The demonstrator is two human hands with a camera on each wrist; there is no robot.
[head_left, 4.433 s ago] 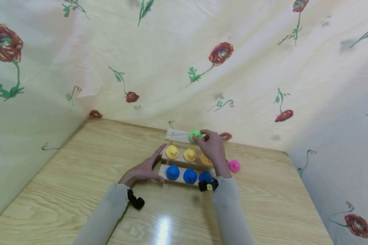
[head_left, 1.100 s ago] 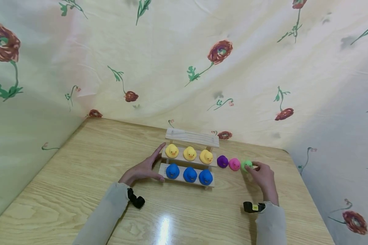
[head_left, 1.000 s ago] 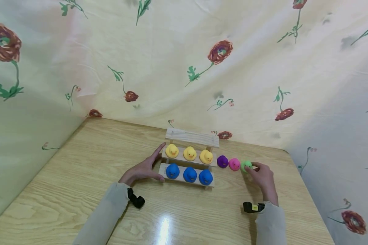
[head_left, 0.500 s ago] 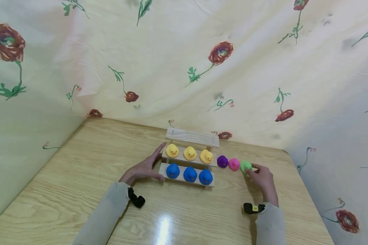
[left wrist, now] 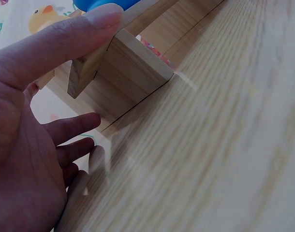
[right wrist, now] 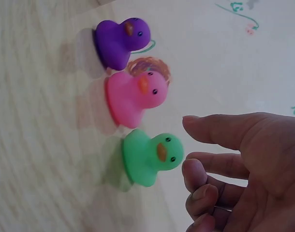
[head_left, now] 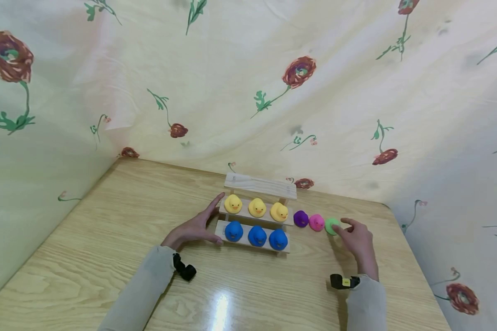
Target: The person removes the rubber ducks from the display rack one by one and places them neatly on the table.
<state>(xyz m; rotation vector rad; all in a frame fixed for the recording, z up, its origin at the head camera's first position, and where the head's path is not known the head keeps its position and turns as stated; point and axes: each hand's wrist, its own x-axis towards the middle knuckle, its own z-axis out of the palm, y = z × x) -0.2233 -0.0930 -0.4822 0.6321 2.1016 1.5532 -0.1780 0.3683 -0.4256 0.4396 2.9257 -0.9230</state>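
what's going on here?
A person's left hand, fingers spread, is at the left end of a three-tier wooden rack. Their right hand is next to the green duck, not gripping it. That duck stands on the table in a row with a pink duck and a purple duck. Three yellow ducks sit on the middle shelf, three blue ducks on the bottom shelf.

A: L hand (head_left: pixel 193 227)?
B: Thumb & index spread wide; other fngrs relaxed, below thumb in L wrist view.
A: R hand (head_left: pixel 356 238)?
B: Fngrs loosely bent, gap betw. thumb & fingertips. L forearm (head_left: pixel 138 285) & R forearm (head_left: pixel 366 303) behind fngrs.
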